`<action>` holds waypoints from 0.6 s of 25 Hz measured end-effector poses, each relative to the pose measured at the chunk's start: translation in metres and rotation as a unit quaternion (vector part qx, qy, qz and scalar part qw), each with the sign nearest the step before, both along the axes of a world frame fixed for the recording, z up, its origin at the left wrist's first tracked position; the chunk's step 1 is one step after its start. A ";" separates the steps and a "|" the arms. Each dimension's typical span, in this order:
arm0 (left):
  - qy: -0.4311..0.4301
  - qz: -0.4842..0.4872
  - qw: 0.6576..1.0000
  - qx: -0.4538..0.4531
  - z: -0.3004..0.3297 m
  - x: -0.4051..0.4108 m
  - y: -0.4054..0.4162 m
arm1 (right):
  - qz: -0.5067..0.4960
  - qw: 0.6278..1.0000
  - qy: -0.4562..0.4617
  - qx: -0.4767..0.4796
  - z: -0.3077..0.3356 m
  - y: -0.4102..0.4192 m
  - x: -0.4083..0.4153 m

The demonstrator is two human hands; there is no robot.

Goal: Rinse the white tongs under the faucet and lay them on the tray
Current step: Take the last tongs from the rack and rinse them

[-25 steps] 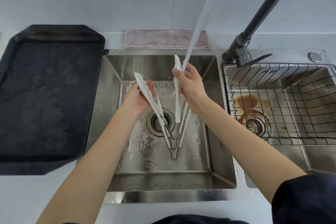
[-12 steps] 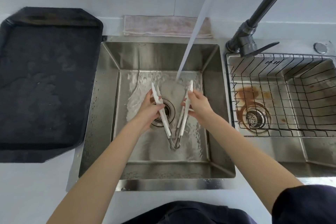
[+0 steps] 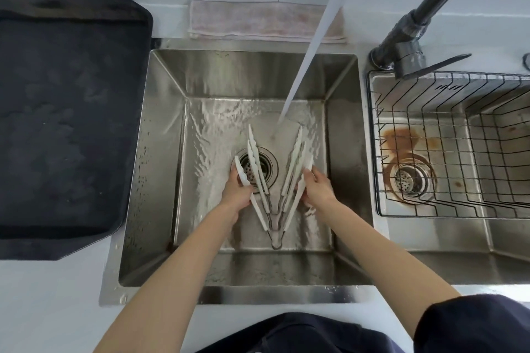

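The left hand [image 3: 236, 192] and right hand [image 3: 317, 189] each grip one side of several white scalloped plastic tongs [image 3: 259, 180], spread in a V low inside the stainless steel sink basin [image 3: 160, 180]. The faucet's water stream [image 3: 304, 66] lands just beyond the held tips, between both grips. The black rectangular tray [image 3: 66, 112] lies well left of the left hand.

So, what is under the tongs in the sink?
Under the tongs lie the wet sink floor and the drain, partly covered by them. The left hand hides more.
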State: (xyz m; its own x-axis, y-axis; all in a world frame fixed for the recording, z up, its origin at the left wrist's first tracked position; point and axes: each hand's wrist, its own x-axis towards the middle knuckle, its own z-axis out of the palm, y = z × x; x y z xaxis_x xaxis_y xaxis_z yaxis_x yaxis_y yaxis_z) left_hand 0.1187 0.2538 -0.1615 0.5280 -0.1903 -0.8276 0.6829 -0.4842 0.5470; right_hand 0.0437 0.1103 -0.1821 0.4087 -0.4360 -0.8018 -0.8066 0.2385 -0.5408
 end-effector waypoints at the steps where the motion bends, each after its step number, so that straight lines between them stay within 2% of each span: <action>1: -0.007 -0.002 1.000 0.010 -0.004 -0.001 -0.001 | 0.001 1.000 0.006 0.003 0.001 0.000 0.001; 5: -0.042 -0.003 0.998 0.051 -0.010 -0.001 -0.007 | -0.004 0.999 0.034 -0.005 0.010 0.000 0.007; 10: -0.110 -0.072 0.985 0.107 -0.013 0.001 -0.018 | 0.050 0.996 0.052 -0.058 0.004 -0.001 0.014; 15: -0.076 -0.077 0.985 0.131 -0.023 0.004 -0.024 | 0.041 0.992 0.080 -0.083 -0.002 -0.008 0.019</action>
